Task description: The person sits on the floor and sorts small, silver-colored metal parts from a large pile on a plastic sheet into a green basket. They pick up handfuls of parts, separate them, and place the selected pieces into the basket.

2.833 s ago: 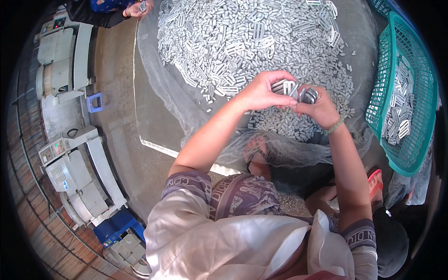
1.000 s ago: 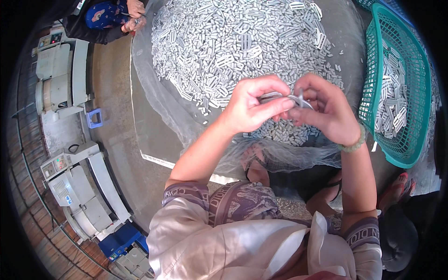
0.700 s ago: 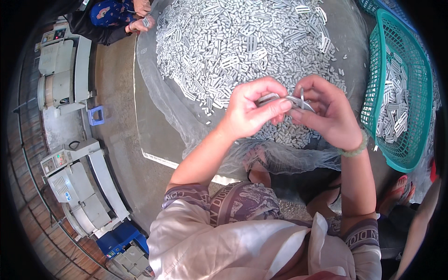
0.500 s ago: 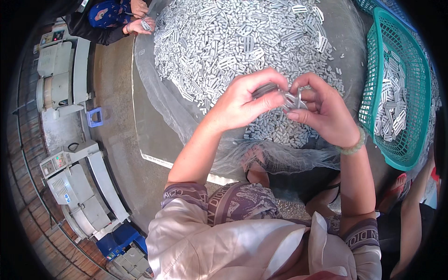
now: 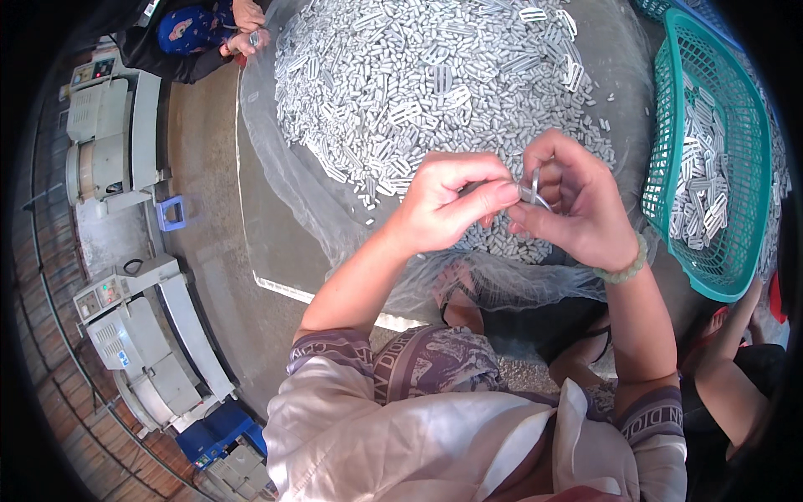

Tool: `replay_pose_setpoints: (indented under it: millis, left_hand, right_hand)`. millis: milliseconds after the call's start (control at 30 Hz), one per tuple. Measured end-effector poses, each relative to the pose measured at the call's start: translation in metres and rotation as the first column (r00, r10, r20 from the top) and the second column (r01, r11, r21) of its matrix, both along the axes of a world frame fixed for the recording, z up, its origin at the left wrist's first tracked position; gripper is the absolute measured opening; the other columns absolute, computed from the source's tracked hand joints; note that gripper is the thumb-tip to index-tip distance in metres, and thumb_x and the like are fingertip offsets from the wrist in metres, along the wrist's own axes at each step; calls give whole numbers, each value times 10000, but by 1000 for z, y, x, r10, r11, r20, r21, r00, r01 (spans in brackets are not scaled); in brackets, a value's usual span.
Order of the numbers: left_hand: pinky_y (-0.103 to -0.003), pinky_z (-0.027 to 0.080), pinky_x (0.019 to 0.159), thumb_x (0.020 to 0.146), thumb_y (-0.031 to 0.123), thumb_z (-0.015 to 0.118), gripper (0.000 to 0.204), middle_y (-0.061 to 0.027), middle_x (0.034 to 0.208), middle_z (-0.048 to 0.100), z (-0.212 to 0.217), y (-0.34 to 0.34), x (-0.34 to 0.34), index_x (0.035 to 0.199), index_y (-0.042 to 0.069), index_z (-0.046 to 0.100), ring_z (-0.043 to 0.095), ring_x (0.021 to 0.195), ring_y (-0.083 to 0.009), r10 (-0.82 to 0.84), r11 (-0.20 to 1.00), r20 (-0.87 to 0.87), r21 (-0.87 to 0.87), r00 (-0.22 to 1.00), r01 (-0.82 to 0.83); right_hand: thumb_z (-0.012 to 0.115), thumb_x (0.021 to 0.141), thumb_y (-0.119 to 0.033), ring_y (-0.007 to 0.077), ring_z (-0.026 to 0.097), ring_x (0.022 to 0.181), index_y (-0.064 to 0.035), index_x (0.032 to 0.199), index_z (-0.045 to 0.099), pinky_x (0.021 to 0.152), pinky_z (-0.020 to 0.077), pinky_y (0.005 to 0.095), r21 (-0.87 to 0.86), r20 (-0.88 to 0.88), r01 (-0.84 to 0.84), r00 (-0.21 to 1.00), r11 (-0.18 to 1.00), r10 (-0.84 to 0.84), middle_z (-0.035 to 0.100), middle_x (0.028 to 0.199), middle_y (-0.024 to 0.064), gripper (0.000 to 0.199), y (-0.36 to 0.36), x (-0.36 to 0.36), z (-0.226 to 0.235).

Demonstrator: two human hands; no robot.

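Observation:
Over the near edge of a heap of small silver metal pieces [image 5: 360,92], my two hands meet at the fingertips. My left hand [image 5: 452,201] is closed, thumb and fingers pinching one end of a silver slotted metal buckle [image 5: 529,194]. My right hand [image 5: 581,201], with a bead bracelet at the wrist, is curled round the other side of the metal, where a thin loop stands up between thumb and fingers. How many buckles are held is hidden by the fingers. Several larger slotted buckles, one a darker buckle [image 5: 442,81], lie on the heap.
A green plastic basket [image 5: 665,188] holding many slotted buckles stands to the right. Sheer netting [image 5: 293,188] lies under the heap on the table. At the far left another person's hands [image 5: 248,38] hold a small metal piece. Machines [image 5: 138,335] line the left side.
My hands have drawn closer, and the metal between them has turned. The buckles seen in my left palm are now hidden by its fingers. The other person's hand has closed and moved back.

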State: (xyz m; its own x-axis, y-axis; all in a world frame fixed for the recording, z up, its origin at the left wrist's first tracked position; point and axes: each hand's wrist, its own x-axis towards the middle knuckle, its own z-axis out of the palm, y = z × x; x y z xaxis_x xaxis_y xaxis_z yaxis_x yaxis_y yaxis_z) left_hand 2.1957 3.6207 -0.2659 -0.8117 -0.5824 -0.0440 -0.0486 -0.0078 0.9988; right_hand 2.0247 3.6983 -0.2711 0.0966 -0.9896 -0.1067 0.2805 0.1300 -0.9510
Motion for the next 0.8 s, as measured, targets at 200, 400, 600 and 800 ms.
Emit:
replay_pose_setpoints:
  millis: [200, 400, 600, 800]
  left_hand:
    - [-209, 391, 463, 864, 103, 572, 161, -30, 629, 554, 1, 18, 3, 747, -6, 594, 502, 518, -64, 221, 975, -58, 6, 973, -221]
    - [-206, 387, 460, 873, 110, 564, 162, -29, 651, 565, 4, 24, 5, 765, -7, 600, 499, 529, -54, 288, 956, -71, 88, 955, -281]
    - [-204, 360, 447, 856, 120, 588, 172, -16, 619, 546, 13, -17, 5, 746, -11, 604, 477, 511, -52, -16, 997, 184, -71, 983, 30]
    - [-205, 335, 432, 847, 140, 605, 181, 4, 592, 527, 17, -27, -1, 723, 8, 617, 439, 478, -40, -106, 983, 266, -118, 958, 141]
  right_hand:
    - [653, 713, 63, -24, 409, 580, -49, 931, 456, 469, 293, 144, 9, 109, 26, 994, 1000, -27, 457, 646, -61, 314, -1, 7, 7]
    - [663, 718, 56, -15, 428, 578, -46, 936, 453, 475, 306, 147, 4, 161, 41, 986, 999, -41, 484, 656, -47, 320, -1, 11, 5]
    - [636, 777, -25, 35, 388, 504, -57, 911, 431, 458, 317, 196, -135, -179, -23, 984, 991, -2, 454, 626, -29, 247, -1, 10, -16]
    - [587, 839, -76, 61, 491, 549, -44, 930, 403, 476, 395, 220, -76, -142, -168, 978, 983, 156, 485, 690, 11, 208, -5, 4, -10]
